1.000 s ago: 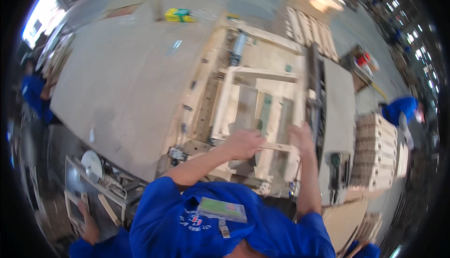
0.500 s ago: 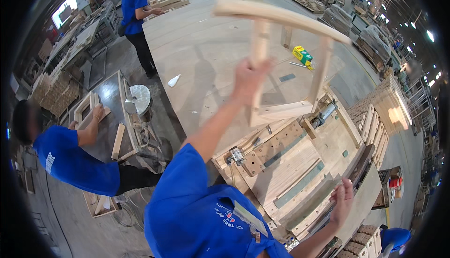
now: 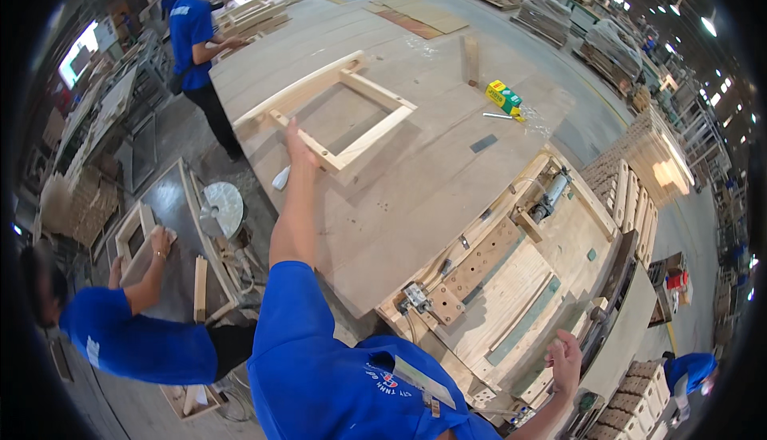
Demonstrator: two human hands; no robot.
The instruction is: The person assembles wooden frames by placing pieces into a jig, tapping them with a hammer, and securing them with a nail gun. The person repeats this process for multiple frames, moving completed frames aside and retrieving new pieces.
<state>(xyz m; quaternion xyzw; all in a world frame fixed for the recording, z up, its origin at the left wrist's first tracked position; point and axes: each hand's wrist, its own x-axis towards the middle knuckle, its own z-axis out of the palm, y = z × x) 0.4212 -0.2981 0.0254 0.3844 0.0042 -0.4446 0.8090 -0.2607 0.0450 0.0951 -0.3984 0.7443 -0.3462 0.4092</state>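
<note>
My left hand is closed round one side rail of a pale wooden frame on the left part of the large work table. The frame has a long, slightly curved top piece and three rails set round an open middle. Whether it rests fully on the table I cannot tell. My right hand hovers near the front edge of a wooden clamping jig, its fingers loosely bent and apart, with nothing seen in them. Metal fittings and a pneumatic cylinder are mounted on the jig.
On the table lie a yellow-green box, a white bottle and a dark flat plate. A wood block stands farther back. Co-workers in blue work at left and far left. Stacked wooden parts stand at right.
My left hand has carried the wooden frame leftward and down, from raised above the table to table level. My right hand has lowered slightly, its fingers more bent.
</note>
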